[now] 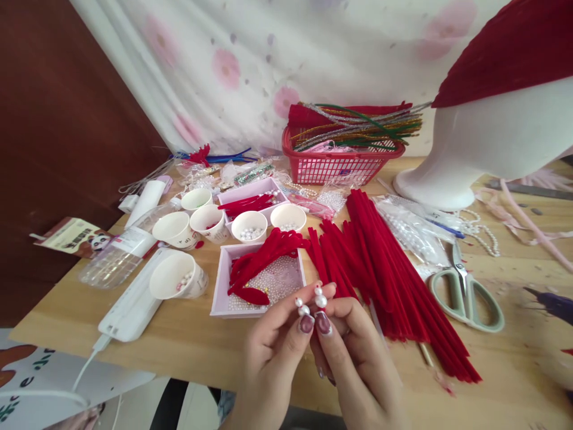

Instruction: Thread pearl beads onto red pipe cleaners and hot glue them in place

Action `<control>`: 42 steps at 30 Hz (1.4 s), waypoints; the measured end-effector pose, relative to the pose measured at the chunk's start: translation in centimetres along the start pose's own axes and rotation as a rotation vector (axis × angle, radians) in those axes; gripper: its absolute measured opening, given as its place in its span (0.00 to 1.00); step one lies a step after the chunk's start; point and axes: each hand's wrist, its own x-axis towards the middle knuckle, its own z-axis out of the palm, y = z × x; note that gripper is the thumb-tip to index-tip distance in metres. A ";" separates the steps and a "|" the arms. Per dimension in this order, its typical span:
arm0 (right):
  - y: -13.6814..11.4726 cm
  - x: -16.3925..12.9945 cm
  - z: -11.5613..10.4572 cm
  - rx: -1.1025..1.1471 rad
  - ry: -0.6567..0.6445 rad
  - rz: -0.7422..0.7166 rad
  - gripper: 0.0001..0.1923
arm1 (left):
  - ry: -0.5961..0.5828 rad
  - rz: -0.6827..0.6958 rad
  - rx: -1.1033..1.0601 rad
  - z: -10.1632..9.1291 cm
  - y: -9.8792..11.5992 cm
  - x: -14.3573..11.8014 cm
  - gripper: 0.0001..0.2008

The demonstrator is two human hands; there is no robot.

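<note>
Head view: left hand (pixel 275 349) and right hand (pixel 358 352) met at 6 o'clock over tabletop (pixel 192 340) edge; each pinched short stem topped with pearl beads (pixel 313 301) between thumb and fingers, both grasps closed, thumbs touching; pink tray (pixel 219 301) of pearls and red loops just beyond hands at 11 o'clock; red pipe cleaners (pixel 394 280) fanned at 1 o'clock; scissors (pixel 468 295) at 3 o'clock; paper cups (pixel 176 280) at 10 o'clock; red basket (pixel 340 164) at 12 o'clock.
</note>
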 end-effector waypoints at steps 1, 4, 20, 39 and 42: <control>0.0 0.0 0.0 -0.001 -0.005 0.011 0.16 | 0.010 0.005 0.016 0.0 -0.1 0.0 0.17; -0.1 0.0 0.0 0.003 -0.045 0.051 0.17 | 0.029 0.032 0.032 0.0 -0.2 0.1 0.19; -0.2 -0.6 0.7 0.055 0.063 0.019 0.11 | 0.112 0.125 -0.070 0.7 -0.5 0.0 0.12; -0.3 -0.4 0.3 0.093 0.011 0.043 0.13 | 0.133 0.058 -0.029 1.0 0.0 0.0 0.16; -0.2 -0.2 -0.1 0.023 -0.059 0.011 0.13 | 0.141 0.024 -0.037 1.0 0.3 0.2 0.17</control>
